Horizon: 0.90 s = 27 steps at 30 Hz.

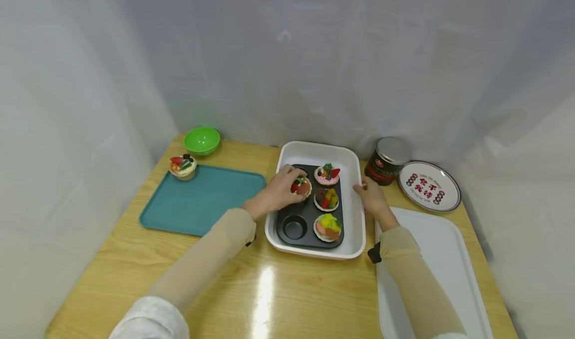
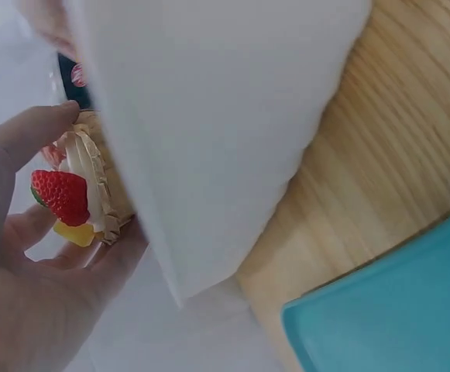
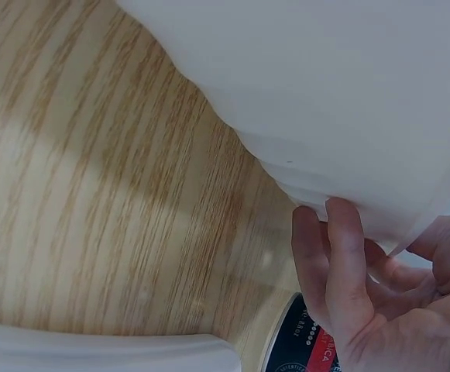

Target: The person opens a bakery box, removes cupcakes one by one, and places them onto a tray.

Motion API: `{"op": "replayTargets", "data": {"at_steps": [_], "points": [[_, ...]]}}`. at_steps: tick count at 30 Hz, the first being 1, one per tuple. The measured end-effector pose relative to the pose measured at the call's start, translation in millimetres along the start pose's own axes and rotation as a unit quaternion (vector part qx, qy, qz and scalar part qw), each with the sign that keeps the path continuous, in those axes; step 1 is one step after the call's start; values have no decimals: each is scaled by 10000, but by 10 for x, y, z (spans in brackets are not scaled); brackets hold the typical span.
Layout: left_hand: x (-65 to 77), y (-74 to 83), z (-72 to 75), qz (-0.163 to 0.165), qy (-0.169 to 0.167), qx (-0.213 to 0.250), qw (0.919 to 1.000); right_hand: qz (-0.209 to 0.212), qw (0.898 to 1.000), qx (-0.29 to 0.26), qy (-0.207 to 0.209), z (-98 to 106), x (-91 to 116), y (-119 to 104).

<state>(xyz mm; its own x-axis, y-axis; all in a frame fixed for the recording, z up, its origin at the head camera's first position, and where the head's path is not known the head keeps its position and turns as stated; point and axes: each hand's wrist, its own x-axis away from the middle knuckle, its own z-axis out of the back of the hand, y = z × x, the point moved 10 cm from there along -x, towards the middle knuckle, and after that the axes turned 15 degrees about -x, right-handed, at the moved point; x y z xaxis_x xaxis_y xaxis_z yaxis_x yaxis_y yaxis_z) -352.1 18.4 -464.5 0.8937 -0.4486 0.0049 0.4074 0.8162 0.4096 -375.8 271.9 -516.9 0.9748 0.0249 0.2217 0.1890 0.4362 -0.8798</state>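
Observation:
My left hand (image 1: pixel 279 191) grips a fruit-topped tart (image 1: pixel 302 186) over the left side of a dark muffin tin (image 1: pixel 309 213). Seen from the left wrist, this tart (image 2: pixel 89 186) has a strawberry, cream and a pleated paper case between thumb and fingers. The tin lies inside a deep white bin (image 1: pixel 358 216). Down its right column sit a pink-cream tart (image 1: pixel 327 174), a chocolate-and-fruit tart (image 1: pixel 326 199) and a yellow-topped tart (image 1: pixel 327 227). At the bin's right wall, my right hand (image 1: pixel 374 198) pinches the rim, its fingers (image 3: pixel 345 252) against the outer side.
On the left lies a teal tray (image 1: pixel 202 199), with another fruit tart (image 1: pixel 183 167) at its far corner and a green bowl (image 1: pixel 202 141) behind. A dark can (image 1: pixel 386 162), a printed plate (image 1: pixel 430 185) and a white tray (image 1: pixel 442 274) stand to the right.

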Motion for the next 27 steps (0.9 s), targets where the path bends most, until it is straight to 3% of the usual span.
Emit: {"op": "replayTargets", "data": {"at_steps": [10, 15, 19, 27], "points": [[55, -127, 196, 353, 157, 585, 9975, 28, 10000, 59, 3, -15, 25, -12], [72, -229, 314, 454, 394, 830, 9947, 10, 10000, 57, 9, -17, 28, 6], [91, -363, 440, 616, 677, 954, 9912, 29, 10000, 31, 16, -9, 26, 1], [197, -737, 601, 1025, 941, 1029, 9849, 75, 9999, 90, 38, -18, 12, -12]]}}
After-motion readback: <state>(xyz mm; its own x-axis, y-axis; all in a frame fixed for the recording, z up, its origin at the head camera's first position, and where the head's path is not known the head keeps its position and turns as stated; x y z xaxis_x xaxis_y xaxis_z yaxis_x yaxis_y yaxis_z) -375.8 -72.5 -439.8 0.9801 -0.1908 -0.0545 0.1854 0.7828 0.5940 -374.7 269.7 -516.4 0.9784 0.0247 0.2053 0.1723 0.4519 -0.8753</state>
